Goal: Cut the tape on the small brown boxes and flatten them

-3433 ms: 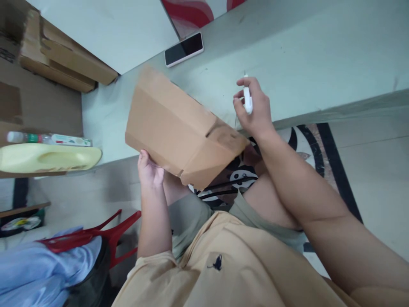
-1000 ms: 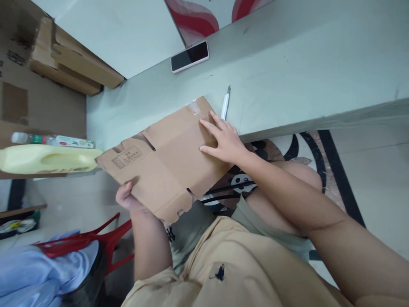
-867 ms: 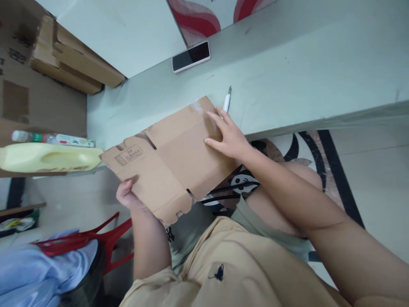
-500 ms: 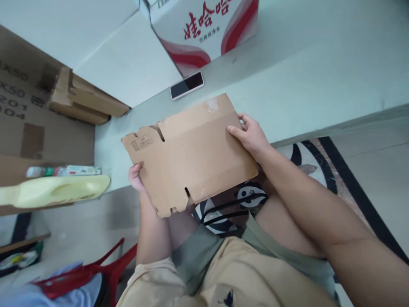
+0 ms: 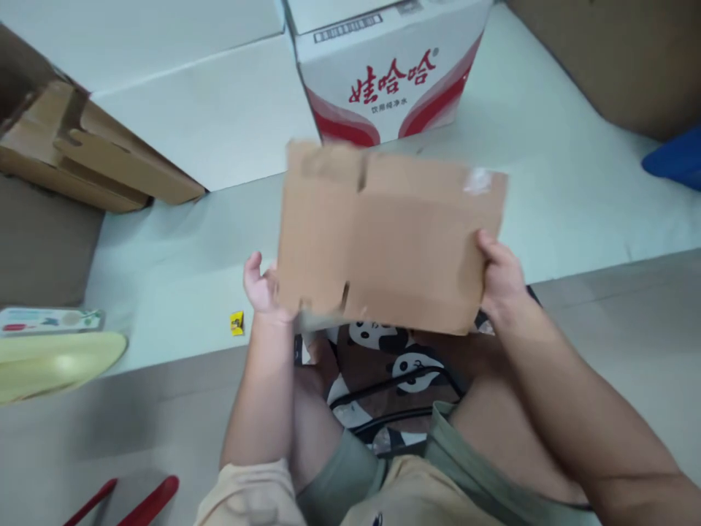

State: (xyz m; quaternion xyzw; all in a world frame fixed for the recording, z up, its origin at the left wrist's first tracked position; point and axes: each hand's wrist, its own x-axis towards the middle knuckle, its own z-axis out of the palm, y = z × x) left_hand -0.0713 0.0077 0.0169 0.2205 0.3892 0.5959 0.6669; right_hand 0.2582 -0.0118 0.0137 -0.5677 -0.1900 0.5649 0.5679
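Observation:
A flat brown cardboard piece with slots and a patch of clear tape is held up above the table's front edge and my lap. My right hand grips its right edge, thumb on top. At its lower left edge is my left hand, its thumb and fingers apart, touching or very near the cardboard; part of that hand is hidden behind it.
Behind the cardboard stands a white and red carton. Folded brown cardboard lies at the left on the pale table. A small yellow packet and a light green plastic object are near the front edge.
The cardboard has moved right and turned clockwise. The left hand's fingers have opened from its edge. The view has shifted, showing the yellow packet, and the phone is now out of sight.

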